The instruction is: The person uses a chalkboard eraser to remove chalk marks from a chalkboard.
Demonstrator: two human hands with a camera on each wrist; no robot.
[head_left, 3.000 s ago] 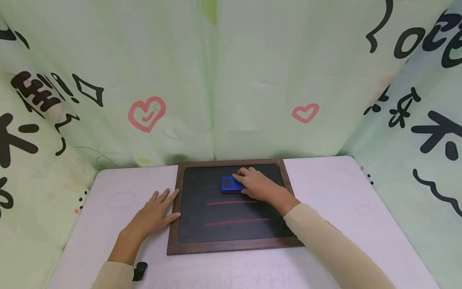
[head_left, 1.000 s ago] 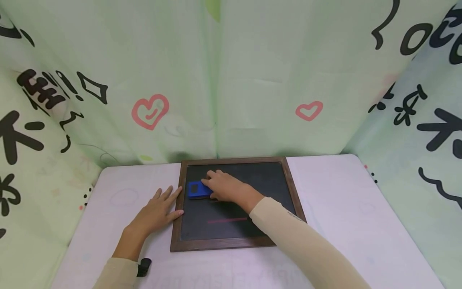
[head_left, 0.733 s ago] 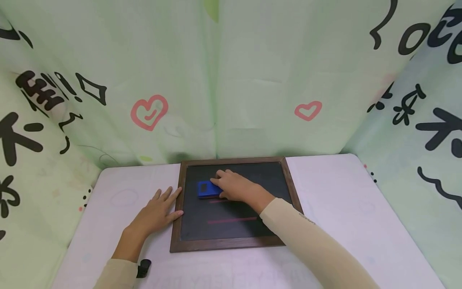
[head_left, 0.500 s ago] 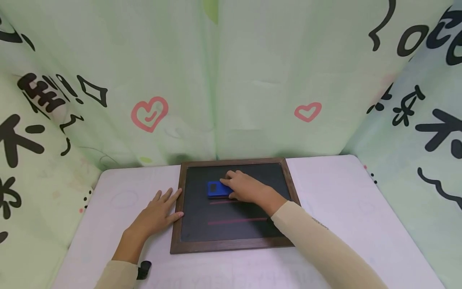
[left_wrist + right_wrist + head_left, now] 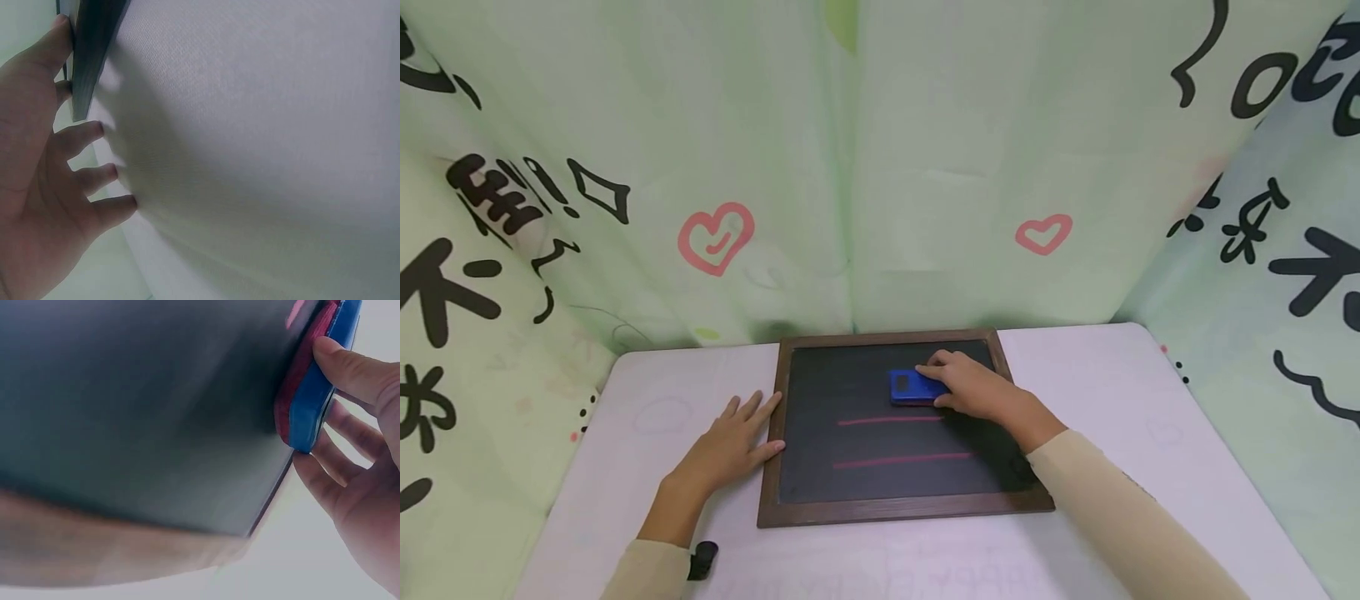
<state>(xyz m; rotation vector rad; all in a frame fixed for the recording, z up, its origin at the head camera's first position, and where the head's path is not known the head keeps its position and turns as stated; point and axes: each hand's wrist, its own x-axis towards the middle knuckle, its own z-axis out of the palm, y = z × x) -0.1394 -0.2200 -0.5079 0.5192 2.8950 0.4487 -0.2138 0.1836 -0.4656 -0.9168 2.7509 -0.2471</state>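
A small chalkboard (image 5: 865, 483) in a brown wooden frame lies on the white table. Two pink chalk lines (image 5: 902, 460) cross its dark surface. My right hand (image 5: 973, 387) grips a blue board eraser (image 5: 912, 386) by its sides, near the board's upper right. In the right wrist view, the eraser's reddish felt (image 5: 300, 381) faces the board, with the thumb on the near side and fingers round the far side. My left hand (image 5: 722, 446) touches the frame's left edge with spread fingers; in the left wrist view, several fingertips rest on the table.
The white table (image 5: 1150, 450) extends on both sides of the board. A black object (image 5: 702, 560) sits by the left wrist, partly covered by the sleeve. A pale green curtain (image 5: 925, 167) with hearts and black lettering hangs behind and at the sides.
The right hand slid the eraser left across the upper board, then back to the right. The left hand stayed at the frame. Both pink lines are visible at each moment or partly covered by the arm.
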